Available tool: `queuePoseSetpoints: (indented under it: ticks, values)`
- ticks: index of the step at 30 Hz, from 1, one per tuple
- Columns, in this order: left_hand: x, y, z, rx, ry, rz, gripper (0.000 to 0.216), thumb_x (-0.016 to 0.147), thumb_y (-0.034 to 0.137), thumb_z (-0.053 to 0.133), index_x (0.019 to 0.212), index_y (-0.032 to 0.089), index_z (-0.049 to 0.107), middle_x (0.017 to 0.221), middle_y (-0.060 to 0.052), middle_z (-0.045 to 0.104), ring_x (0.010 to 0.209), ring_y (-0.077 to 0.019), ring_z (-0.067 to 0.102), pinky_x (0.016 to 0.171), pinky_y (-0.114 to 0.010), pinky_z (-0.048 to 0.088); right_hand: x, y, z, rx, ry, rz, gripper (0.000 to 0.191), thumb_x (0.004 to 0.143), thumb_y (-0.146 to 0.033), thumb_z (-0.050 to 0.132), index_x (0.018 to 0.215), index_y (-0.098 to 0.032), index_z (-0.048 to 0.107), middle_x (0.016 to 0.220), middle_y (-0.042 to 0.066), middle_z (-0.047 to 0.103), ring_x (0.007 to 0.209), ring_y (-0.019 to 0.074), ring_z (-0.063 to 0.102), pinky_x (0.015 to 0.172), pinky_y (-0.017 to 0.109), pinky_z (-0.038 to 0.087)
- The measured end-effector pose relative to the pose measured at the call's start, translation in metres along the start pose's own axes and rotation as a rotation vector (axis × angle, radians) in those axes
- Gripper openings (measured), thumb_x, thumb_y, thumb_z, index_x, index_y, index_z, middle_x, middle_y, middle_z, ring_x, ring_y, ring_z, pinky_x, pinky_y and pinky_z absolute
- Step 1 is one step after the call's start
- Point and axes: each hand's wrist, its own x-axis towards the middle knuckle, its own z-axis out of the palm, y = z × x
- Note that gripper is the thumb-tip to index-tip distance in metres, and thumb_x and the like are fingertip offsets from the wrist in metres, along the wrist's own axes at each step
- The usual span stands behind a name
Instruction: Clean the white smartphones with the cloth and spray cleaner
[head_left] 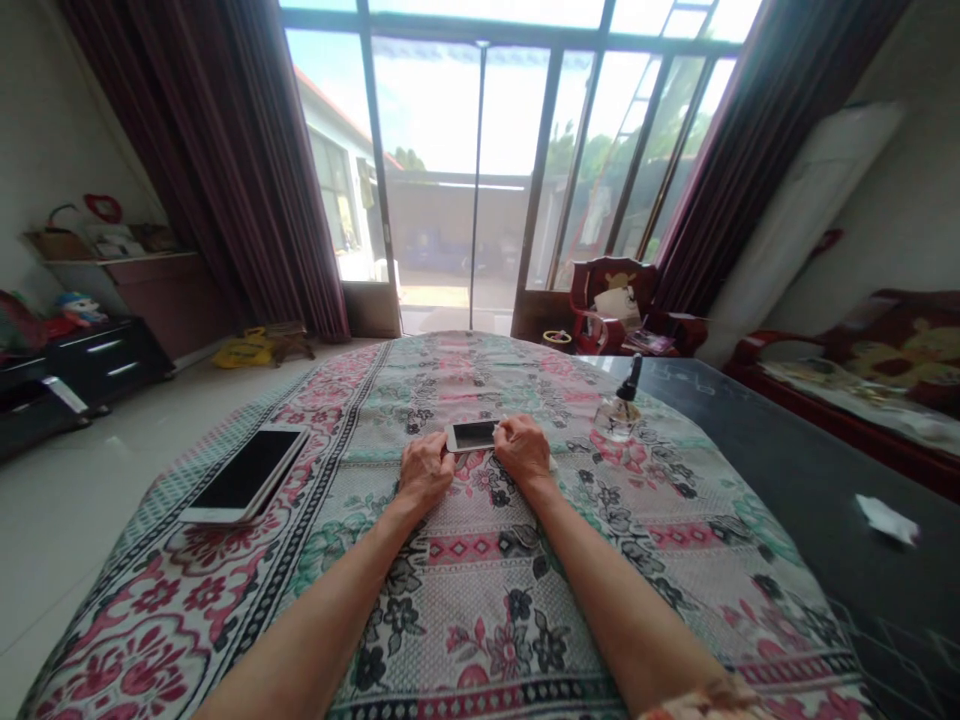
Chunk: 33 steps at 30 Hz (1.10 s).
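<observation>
A white smartphone [475, 436] with a dark screen lies sideways in front of me on the patterned tablecloth [480, 570]. My left hand [427, 468] grips its left end, fingers bent around the edge. Over the right end of the screen, my right hand [523, 450] is closed, its fingertips pinched together at the glass. Bits of white show at those fingertips and beside the palm, apparently a tissue mostly hidden by the hand. To the right stands a clear glass bottle [616, 418] with a black pump top.
On the left of the table lies a white tablet [244, 476], stacked on another flat thing. A dark table [787, 480] adjoins at right, with a crumpled white paper [887, 520] on it. Beyond are a red wooden chair [611, 290], a sofa [885, 370] and glass doors [457, 200].
</observation>
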Motion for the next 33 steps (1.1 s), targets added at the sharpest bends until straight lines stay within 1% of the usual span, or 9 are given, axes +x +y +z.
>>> queuePoseSetpoints:
  ticks: [7, 12, 14, 18, 21, 23, 28, 31, 33]
  values:
    - [0.011, -0.007, 0.001, 0.008, 0.028, 0.074, 0.021, 0.074, 0.015, 0.055, 0.089, 0.017, 0.069, 0.090, -0.007, 0.069, 0.090, -0.0210, 0.059, 0.087, -0.029, 0.042, 0.003, 0.002, 0.001, 0.035, -0.006, -0.006, 0.018, 0.082, -0.021, 0.052, 0.080, -0.019, 0.069, 0.092, 0.006, 0.066, 0.084, 0.0166, 0.058, 0.079, 0.024, 0.039]
    - [0.022, -0.015, -0.008, -0.056, -0.023, 0.123, 0.014, 0.070, 0.019, 0.061, 0.080, 0.018, 0.071, 0.082, -0.004, 0.068, 0.086, -0.0200, 0.060, 0.084, -0.029, 0.045, 0.004, 0.001, 0.001, 0.053, 0.003, -0.006, 0.018, 0.082, -0.022, 0.051, 0.081, -0.019, 0.069, 0.093, 0.007, 0.066, 0.085, 0.0171, 0.058, 0.079, 0.024, 0.040]
    - [0.024, -0.017, -0.010, -0.094, -0.021, 0.145, 0.012, 0.071, 0.020, 0.062, 0.079, 0.018, 0.071, 0.082, -0.004, 0.069, 0.086, -0.0195, 0.060, 0.085, -0.029, 0.045, 0.004, 0.002, 0.001, 0.076, 0.001, -0.003, 0.018, 0.082, -0.022, 0.051, 0.081, -0.019, 0.069, 0.093, 0.006, 0.066, 0.086, 0.0173, 0.059, 0.080, 0.024, 0.041]
    - [0.024, -0.021, -0.009, -0.127, 0.007, 0.177, 0.015, 0.073, 0.020, 0.061, 0.085, 0.019, 0.070, 0.090, -0.004, 0.070, 0.094, -0.0200, 0.060, 0.091, -0.030, 0.044, 0.005, 0.007, 0.002, 0.163, -0.007, 0.004, 0.019, 0.081, -0.023, 0.050, 0.079, -0.020, 0.068, 0.092, 0.005, 0.066, 0.086, 0.0165, 0.060, 0.082, 0.024, 0.043]
    - [0.024, -0.022, -0.007, -0.147, 0.029, 0.159, 0.029, 0.072, 0.022, 0.063, 0.101, 0.017, 0.067, 0.102, -0.007, 0.069, 0.100, -0.0216, 0.059, 0.093, -0.031, 0.044, 0.006, 0.010, 0.003, 0.233, -0.011, 0.018, 0.020, 0.080, -0.025, 0.049, 0.079, -0.021, 0.069, 0.091, 0.005, 0.066, 0.083, 0.0162, 0.061, 0.080, 0.024, 0.045]
    - [0.024, -0.022, -0.005, -0.142, 0.031, 0.161, 0.035, 0.072, 0.025, 0.064, 0.106, 0.016, 0.065, 0.107, -0.008, 0.067, 0.104, -0.0229, 0.058, 0.096, -0.033, 0.043, 0.007, 0.012, 0.003, 0.269, -0.014, 0.019, 0.021, 0.079, -0.026, 0.049, 0.079, -0.020, 0.069, 0.093, 0.005, 0.066, 0.083, 0.0166, 0.062, 0.078, 0.025, 0.046]
    - [0.026, -0.024, -0.004, -0.122, -0.017, 0.192, 0.033, 0.074, 0.028, 0.063, 0.105, 0.018, 0.066, 0.114, -0.008, 0.064, 0.112, -0.0241, 0.054, 0.101, -0.035, 0.040, 0.007, 0.015, 0.000, 0.342, -0.014, 0.004, 0.021, 0.078, -0.027, 0.051, 0.076, -0.021, 0.070, 0.093, 0.006, 0.067, 0.087, 0.0176, 0.062, 0.078, 0.025, 0.047]
    - [0.027, -0.026, -0.003, -0.127, -0.059, 0.205, 0.033, 0.075, 0.027, 0.062, 0.107, 0.020, 0.067, 0.119, -0.008, 0.063, 0.113, -0.0243, 0.054, 0.101, -0.036, 0.040, 0.007, 0.016, -0.001, 0.336, -0.019, -0.022, 0.020, 0.078, -0.025, 0.050, 0.077, -0.021, 0.070, 0.091, 0.006, 0.067, 0.084, 0.0169, 0.062, 0.073, 0.024, 0.048]
    - [0.028, -0.028, -0.003, -0.122, -0.075, 0.209, 0.036, 0.076, 0.028, 0.062, 0.111, 0.019, 0.066, 0.123, -0.009, 0.061, 0.116, -0.0253, 0.052, 0.102, -0.036, 0.039, 0.007, 0.016, -0.001, 0.314, -0.017, -0.042, 0.020, 0.078, -0.022, 0.050, 0.077, -0.020, 0.070, 0.090, 0.005, 0.066, 0.084, 0.0166, 0.062, 0.073, 0.024, 0.047]
